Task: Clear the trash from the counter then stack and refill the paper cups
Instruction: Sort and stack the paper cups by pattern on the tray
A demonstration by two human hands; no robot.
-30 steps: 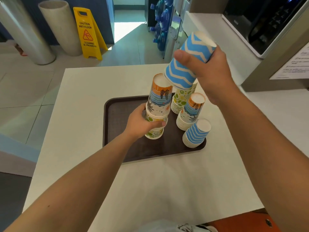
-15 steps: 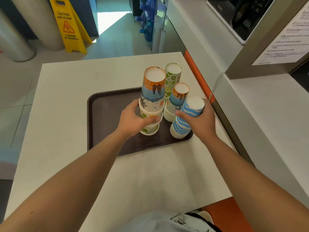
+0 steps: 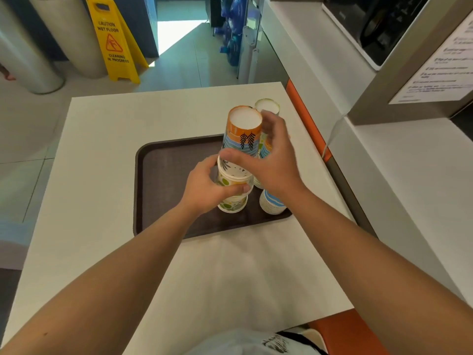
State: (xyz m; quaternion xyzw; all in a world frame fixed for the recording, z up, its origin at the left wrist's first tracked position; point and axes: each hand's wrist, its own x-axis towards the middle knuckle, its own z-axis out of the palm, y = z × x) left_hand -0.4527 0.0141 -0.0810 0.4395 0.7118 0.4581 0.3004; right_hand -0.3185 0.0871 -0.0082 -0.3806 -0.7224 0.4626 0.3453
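On the brown tray (image 3: 166,180) stand several stacks of upside-down paper cups. My left hand (image 3: 204,190) grips the lower green-dotted cups of the tallest stack (image 3: 243,129), whose upper cups are orange and blue with leaf prints. My right hand (image 3: 271,165) wraps round that stack's upper part, thumb on its front. Behind my right hand, a green-patterned stack (image 3: 267,106) shows only its top. A short blue-striped stack (image 3: 271,204) sits at the tray's right front corner, free of both hands.
The tray lies on a white table (image 3: 102,175) with an orange edge at the right. A white counter (image 3: 409,188) with a black appliance (image 3: 378,24) and a printed notice (image 3: 440,73) runs along the right. A yellow wet-floor sign (image 3: 115,39) stands on the floor beyond.
My right hand set the blue-striped cup down on the short stack at the tray's corner, let go, and moved left to the tall stack. My left hand stayed on that stack.
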